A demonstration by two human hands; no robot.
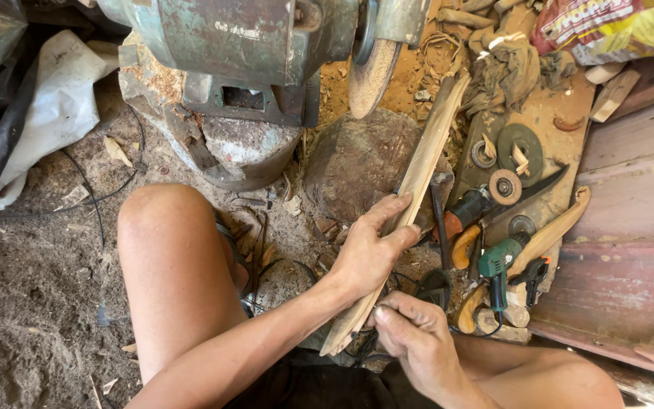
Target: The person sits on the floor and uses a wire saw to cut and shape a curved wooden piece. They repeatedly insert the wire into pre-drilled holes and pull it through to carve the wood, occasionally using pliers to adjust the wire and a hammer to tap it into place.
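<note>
Head view: one wooden slat, left hand fingers gripping it, right hand fingers closed on its lower end.

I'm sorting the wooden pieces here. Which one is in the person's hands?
The long pale wooden slat, gripped by the left hand and right hand; the curved wooden handle pieces lie untouched beside the tools.

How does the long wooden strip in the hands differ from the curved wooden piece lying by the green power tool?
The wooden strip is long, straight, flat and pale; the curved wooden piece is shorter, bent and rounder, more golden. The strip is held up by the left hand and right hand; the curved piece lies untouched on the board. Both are bare wood.
</note>
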